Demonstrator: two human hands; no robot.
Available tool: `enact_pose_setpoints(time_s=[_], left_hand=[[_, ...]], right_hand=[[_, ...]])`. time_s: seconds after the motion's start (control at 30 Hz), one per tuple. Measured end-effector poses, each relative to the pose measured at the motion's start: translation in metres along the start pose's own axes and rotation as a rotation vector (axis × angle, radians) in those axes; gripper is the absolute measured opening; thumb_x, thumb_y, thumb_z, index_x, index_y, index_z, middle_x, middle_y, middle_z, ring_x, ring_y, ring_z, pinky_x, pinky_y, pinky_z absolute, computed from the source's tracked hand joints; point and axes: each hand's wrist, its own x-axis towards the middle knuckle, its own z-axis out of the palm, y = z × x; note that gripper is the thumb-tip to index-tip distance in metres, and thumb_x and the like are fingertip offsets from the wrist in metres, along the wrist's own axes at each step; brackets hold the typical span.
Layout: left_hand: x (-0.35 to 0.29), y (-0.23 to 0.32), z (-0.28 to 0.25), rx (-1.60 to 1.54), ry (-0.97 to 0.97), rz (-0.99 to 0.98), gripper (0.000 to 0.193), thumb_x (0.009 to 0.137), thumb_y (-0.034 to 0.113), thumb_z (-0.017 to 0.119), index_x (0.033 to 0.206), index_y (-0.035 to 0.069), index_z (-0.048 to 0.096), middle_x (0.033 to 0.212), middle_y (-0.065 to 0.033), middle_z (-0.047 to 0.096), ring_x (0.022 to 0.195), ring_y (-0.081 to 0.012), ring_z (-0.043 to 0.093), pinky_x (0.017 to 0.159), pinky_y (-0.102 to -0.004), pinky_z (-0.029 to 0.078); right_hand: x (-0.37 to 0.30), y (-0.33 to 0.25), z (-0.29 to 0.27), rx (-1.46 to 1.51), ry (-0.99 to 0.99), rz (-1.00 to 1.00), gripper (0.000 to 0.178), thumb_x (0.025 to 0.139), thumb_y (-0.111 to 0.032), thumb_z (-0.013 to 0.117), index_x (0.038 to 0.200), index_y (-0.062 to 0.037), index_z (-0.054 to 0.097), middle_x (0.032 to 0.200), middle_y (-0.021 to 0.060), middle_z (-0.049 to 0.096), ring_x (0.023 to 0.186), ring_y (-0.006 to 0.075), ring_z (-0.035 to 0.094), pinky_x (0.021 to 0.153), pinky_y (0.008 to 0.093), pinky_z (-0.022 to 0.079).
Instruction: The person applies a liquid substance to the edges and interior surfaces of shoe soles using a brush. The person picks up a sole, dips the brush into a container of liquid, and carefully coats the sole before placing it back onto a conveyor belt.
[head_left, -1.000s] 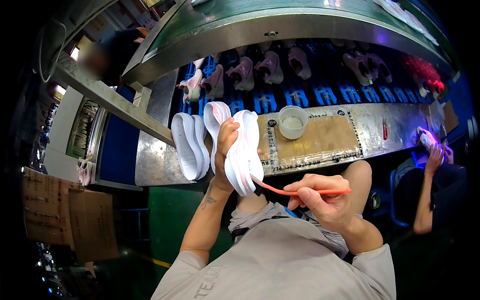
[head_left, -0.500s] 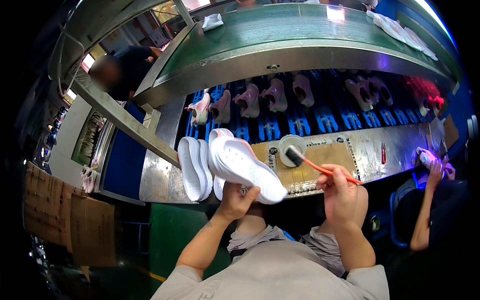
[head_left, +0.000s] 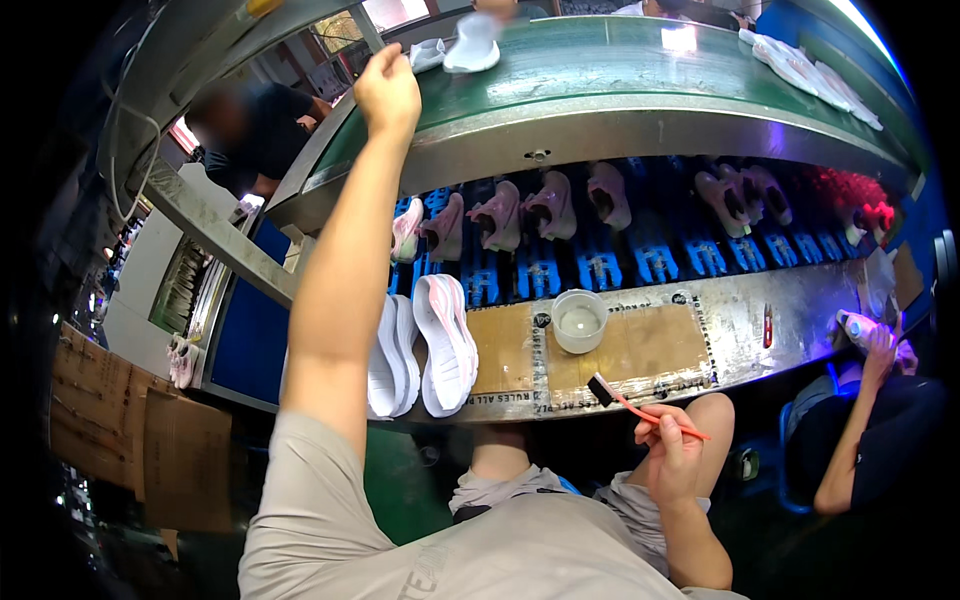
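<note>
The brush (head_left: 626, 402) is pinched by the right hand (head_left: 672, 455); the sole (head_left: 472, 46) lies just right of the half-curled, empty left hand (head_left: 388, 95).

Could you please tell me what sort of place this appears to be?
It looks like a shoe factory workstation: several pink shoes stand in a row behind the metal bench, white soles sit at its front, and the right hand holds an orange-handled brush.

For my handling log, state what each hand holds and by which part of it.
The right hand holds the orange brush by its handle, leaving the dark bristles free. The raised left hand shows nothing in its grip.
</note>
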Motion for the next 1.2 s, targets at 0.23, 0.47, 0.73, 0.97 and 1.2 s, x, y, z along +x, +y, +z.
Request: enact_pose_setpoints(time_s=[0.23,0.47,0.73,0.97,1.2], left_hand=[[-0.166,0.036,-0.130,0.328,-0.049,0.276,0.015,0.097,0.004,0.063,0.103,-0.003,0.075,0.099,-0.0154,0.077,0.091,-0.0241,0.074,0.083,-0.0327,0.056],[-0.261,-0.020,-0.253,1.030,-0.435,-0.679,0.063,0.083,0.052,0.074,0.101,-0.009,0.074,0.104,-0.0327,0.072,0.106,-0.0452,0.070,0.094,-0.0483,0.053],[-0.326,-0.068,-0.268,0.930,-0.390,-0.665,0.079,0.074,0.042,0.080,0.118,-0.019,0.059,0.115,-0.0393,0.066,0.112,-0.0504,0.064,0.101,-0.0489,0.050],[-0.298,0.018,-0.263,0.730,-0.228,-0.582,0.068,0.075,0.027,0.085,0.123,-0.012,0.056,0.114,-0.0330,0.067,0.107,-0.0464,0.066,0.098,-0.0489,0.051],[-0.327,0.029,-0.268,-0.935,-0.179,-1.233,0.061,0.085,0.021,0.084,0.136,-0.001,0.058,0.124,-0.0142,0.070,0.113,-0.0282,0.068,0.101,-0.0420,0.053]], right_hand=[[0.017,0.008,-0.008,-0.089,-0.036,0.034,0.026,0.107,-0.017,0.056,0.115,0.0043,0.068,0.094,0.0100,0.071,0.084,0.0127,0.064,0.077,0.0262,0.051],[0.062,-0.014,0.015,-0.532,-0.157,-0.152,0.025,0.105,-0.016,0.058,0.113,0.0051,0.069,0.094,0.0091,0.072,0.086,0.0121,0.065,0.079,0.0257,0.050],[0.142,-0.024,0.063,-1.101,-0.210,-0.284,0.020,0.099,-0.019,0.063,0.103,-0.0028,0.074,0.082,0.0139,0.072,0.074,0.0268,0.070,0.068,0.0352,0.052],[0.147,-0.026,0.075,-1.246,-0.195,-0.159,0.022,0.097,-0.023,0.065,0.101,-0.0037,0.075,0.079,0.0153,0.073,0.073,0.0287,0.071,0.068,0.0356,0.052],[0.142,-0.010,0.053,-0.832,-0.216,-0.385,0.019,0.104,-0.013,0.059,0.109,0.0011,0.072,0.094,0.0093,0.074,0.088,0.0156,0.072,0.077,0.0293,0.054]])
